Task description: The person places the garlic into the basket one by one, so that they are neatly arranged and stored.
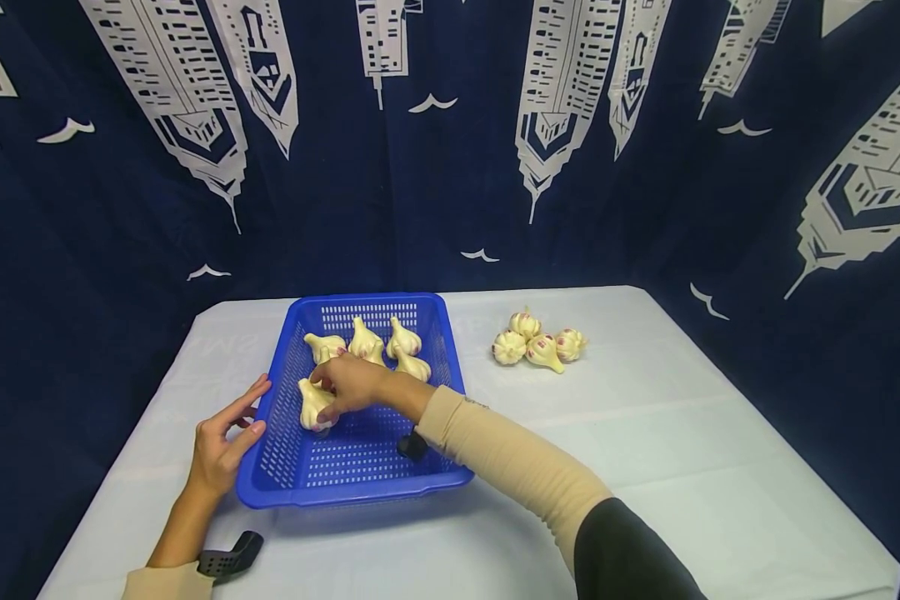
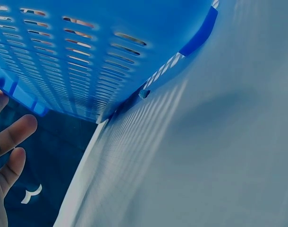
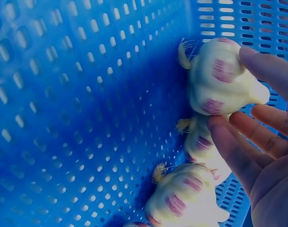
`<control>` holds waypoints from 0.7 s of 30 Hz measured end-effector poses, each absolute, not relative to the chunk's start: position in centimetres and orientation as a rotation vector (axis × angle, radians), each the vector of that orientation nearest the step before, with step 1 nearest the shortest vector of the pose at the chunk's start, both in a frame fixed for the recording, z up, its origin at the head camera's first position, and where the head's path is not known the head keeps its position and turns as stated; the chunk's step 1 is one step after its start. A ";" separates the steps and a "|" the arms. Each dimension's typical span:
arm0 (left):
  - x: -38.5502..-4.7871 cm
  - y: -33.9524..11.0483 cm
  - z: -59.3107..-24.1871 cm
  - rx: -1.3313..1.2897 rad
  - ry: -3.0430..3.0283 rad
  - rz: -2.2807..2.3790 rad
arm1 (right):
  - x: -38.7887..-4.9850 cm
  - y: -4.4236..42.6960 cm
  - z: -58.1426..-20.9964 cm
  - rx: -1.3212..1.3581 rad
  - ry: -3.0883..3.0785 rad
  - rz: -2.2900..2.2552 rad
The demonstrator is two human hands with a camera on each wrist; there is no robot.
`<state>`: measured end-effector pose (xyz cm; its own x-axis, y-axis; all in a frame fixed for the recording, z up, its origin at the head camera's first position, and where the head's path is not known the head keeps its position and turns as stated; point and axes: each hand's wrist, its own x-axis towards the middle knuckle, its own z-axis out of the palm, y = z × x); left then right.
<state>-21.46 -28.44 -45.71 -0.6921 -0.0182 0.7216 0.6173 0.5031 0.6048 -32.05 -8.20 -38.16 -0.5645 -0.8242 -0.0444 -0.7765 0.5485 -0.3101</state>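
The right hand (image 1: pixel 356 383) holds one garlic bulb (image 1: pixel 315 406) between the thumb and the fingers, inside the basket (image 1: pixel 360 492), near its left wall. Whether this bulb already rests on the basket floor, I cannot tell. The step in hand seems to be the placing of this bulb beside the others. In my judgement, the next move calls for setting it steady, then loosening the thumb and fingers without pushing the neighbours.

Around this hand, I count at least five other bulbs (image 1: pixel 362 337) in the basket, so at least six with the held one; the arm and hand may hide more. The left hand (image 1: pixel 221 446) has its fingers loosely extended and touches the left rim; it does not seem to grip it firmly.

Farther out, to the right of the basket, four loose bulbs (image 1: pixel 544 352) lie close together on the worktop (image 1: pixel 682 417). There is one basket and one worktop, with a dark blue patterned curtain (image 1: pixel 450 192) behind.
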 end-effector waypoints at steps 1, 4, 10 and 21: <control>-21.5 -28.4 -45.7 -0.488 -2.068 -1.199 | -32.1 -8.2 -38.1 -1.353 2.600 -0.383; -21.5 -28.4 -45.7 -0.486 -2.070 -1.197 | -32.1 -8.1 -37.8 -1.348 2.619 -0.372; -21.6 -28.5 -45.8 -0.508 -2.045 -1.196 | -32.0 -7.9 -37.4 -1.354 2.651 -0.335; -21.8 -28.7 -46.3 -0.519 -2.030 -1.199 | -32.1 -7.3 -36.3 -1.331 2.637 -0.409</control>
